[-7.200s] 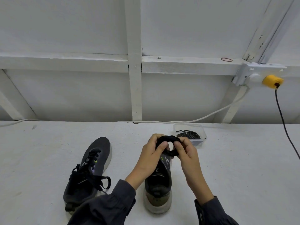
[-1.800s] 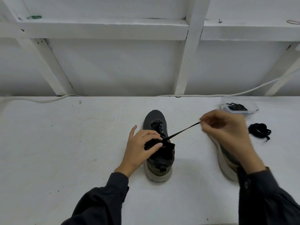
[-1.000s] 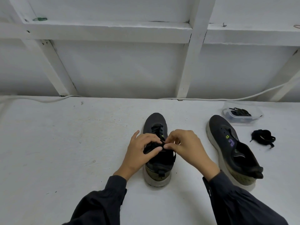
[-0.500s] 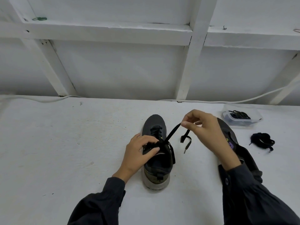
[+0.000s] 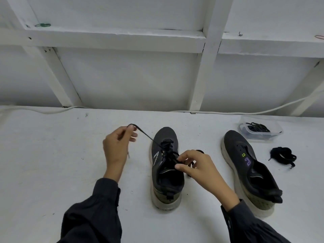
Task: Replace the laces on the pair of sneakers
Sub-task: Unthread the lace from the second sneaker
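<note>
Head view: half-laced sneaker [image 5: 164,137] stands toe-away between both hands; left hand [image 5: 116,148] pinches its lace [image 5: 146,135], drawn taut up-left, while right hand [image 5: 198,165], nearer the eyelets, seemingly pinches the other end

Even, soft, diffuse light; faint shadows; wide-angle bending at edges; slight softness.

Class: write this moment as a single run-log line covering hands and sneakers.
left hand: holds lace taut | right hand: pinches lace at centre sneaker, part-laced | right sneaker: unlaced
</note>
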Motion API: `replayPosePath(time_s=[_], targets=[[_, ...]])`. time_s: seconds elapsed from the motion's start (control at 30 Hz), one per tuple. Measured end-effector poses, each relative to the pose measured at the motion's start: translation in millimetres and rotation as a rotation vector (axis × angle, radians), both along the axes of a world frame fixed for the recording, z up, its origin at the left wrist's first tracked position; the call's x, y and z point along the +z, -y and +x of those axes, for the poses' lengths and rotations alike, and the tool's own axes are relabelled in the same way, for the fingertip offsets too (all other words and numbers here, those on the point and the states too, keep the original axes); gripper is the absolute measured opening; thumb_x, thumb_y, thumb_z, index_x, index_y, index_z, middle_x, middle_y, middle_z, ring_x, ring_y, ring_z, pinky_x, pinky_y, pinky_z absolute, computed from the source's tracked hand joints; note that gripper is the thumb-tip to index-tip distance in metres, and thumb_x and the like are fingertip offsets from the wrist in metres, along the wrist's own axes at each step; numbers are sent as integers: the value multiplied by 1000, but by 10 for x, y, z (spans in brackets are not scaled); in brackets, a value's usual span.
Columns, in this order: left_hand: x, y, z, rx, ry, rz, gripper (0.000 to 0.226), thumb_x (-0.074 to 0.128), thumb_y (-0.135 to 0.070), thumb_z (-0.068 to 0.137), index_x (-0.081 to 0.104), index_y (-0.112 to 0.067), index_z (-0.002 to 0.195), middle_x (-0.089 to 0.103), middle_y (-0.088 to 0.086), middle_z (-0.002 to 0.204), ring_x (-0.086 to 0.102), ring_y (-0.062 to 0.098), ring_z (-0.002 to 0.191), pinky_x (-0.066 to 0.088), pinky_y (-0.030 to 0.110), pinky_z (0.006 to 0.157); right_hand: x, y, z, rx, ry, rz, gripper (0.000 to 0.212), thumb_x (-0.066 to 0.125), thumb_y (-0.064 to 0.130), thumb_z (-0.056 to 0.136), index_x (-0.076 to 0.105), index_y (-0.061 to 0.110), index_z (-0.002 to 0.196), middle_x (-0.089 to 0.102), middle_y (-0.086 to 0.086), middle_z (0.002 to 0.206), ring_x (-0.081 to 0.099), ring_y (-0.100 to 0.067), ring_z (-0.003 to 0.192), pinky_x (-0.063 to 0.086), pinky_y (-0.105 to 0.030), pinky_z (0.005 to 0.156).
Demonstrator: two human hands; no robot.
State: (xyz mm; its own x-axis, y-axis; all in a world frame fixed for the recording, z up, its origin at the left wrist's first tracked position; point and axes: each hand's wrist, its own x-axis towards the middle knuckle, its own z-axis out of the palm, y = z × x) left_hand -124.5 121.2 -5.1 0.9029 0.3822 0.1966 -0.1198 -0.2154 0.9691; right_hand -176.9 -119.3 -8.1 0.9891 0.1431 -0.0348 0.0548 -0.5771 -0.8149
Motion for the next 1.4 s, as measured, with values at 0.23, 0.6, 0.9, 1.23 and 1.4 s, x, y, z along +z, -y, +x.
replayPosePath(time_s=[0.23, 0.6, 0.9, 1.23, 1.4], targets=[[-200, -64, -99, -88, -176, 336, 41, 72, -17, 87, 59, -20, 125, 55, -2, 130, 47, 20, 125, 37, 33, 104, 169, 64, 139, 136, -96, -44, 16, 80, 23, 78, 67, 31, 81, 68, 17, 81, 66, -10, 69, 55, -25, 58], [-294, 450, -438, -429, -92, 527, 30, 70, -22, 75, 59, -41, 95, 58, -23, 99, 58, 0, 93, 54, 33, 77, 394, 11, 235, -32, 365, 8, 16, 74, 16, 81, 66, 28, 89, 59, 16, 99, 57, -5, 92, 49, -25, 76], [-328, 505, -438, -271, 44, 573, 22, 75, -22, 76, 66, -36, 90, 65, -21, 86, 62, 1, 75, 56, 29, 65, -105, -271, -71, -17, 267, -184, 20, 66, 25, 78, 46, 31, 81, 51, 13, 86, 51, -9, 80, 46, -27, 62], [-335, 579, -466, -336, 88, 212, 14, 62, -37, 81, 64, -24, 86, 64, -12, 88, 62, 16, 88, 53, 30, 79, -248, -304, -56, -123, 391, -214, 15, 65, 40, 83, 55, 38, 94, 47, 22, 83, 49, 8, 75, 34, -8, 57], [-364, 583, -441, -429, -58, -13, 1, 65, -16, 88, 65, -16, 89, 66, -4, 89, 62, 16, 90, 50, 27, 85, -310, -343, -46, -203, 290, 58, 24, 73, 19, 80, 68, 36, 95, 55, 21, 88, 55, -4, 85, 41, -11, 65]])
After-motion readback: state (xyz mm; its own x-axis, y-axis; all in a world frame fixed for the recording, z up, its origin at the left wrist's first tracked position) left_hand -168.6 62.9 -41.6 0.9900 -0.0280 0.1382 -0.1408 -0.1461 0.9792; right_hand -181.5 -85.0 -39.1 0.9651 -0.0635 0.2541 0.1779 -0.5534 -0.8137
